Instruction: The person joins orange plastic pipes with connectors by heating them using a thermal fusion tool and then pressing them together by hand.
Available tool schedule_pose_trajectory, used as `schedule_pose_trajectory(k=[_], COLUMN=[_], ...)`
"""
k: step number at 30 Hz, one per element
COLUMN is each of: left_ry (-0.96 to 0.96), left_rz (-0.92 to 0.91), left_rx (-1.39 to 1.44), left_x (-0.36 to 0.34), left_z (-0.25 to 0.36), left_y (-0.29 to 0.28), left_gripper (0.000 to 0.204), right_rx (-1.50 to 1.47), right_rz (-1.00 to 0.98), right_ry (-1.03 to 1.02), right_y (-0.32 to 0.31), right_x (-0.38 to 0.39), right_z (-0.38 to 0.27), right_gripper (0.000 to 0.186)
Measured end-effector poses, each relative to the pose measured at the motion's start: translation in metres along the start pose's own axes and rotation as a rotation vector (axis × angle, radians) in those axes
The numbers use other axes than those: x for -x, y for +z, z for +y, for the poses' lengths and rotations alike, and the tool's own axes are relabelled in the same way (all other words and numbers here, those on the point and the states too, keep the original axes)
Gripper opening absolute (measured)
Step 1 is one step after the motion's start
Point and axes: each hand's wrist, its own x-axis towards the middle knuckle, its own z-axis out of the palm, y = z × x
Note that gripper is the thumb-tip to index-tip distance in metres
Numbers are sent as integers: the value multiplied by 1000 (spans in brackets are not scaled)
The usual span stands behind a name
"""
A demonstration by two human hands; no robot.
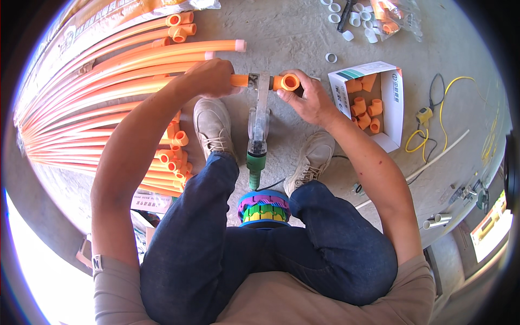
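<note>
- A building site or plumbing work area with a bare, dusty concrete floor [292, 32].
- Long orange pipes [81, 92] stacked at nine o'clock.
- An open box of orange fittings [374, 103] at two o'clock.
- Loose white fittings [355, 19] at twelve o'clock.
- A yellow cable [441, 108] at three o'clock.

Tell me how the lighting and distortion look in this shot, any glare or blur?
Head view: hard sunlight, with the lower left corner blown out white; fisheye bends the orange pipes toward the rim, and the corners go black; the left hand, right hand and box of fittings stay sharp.
</note>
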Motion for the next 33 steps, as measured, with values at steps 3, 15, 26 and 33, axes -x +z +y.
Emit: schedule_pose_trajectory(k=[3,15,26,33], left_ry=[-11,-20,-37,-49], left_rz=[29,91,81,116], left_rx=[16,-19,-45,-26], left_x=[0,2,1,3], left_z=[0,1,2,3], left_y=[3,6,7,8], left_gripper=[48,44,41,38], right_rx=[-10,12,26,31], right_rz=[-19,33,-40,-20], right_ry=[13,-50,55,55], right_y=[0,1,-3,-3], right_x=[-1,-2,-3,-3], right_z=[0,2,0,0], right_gripper=[41,40,45,46])
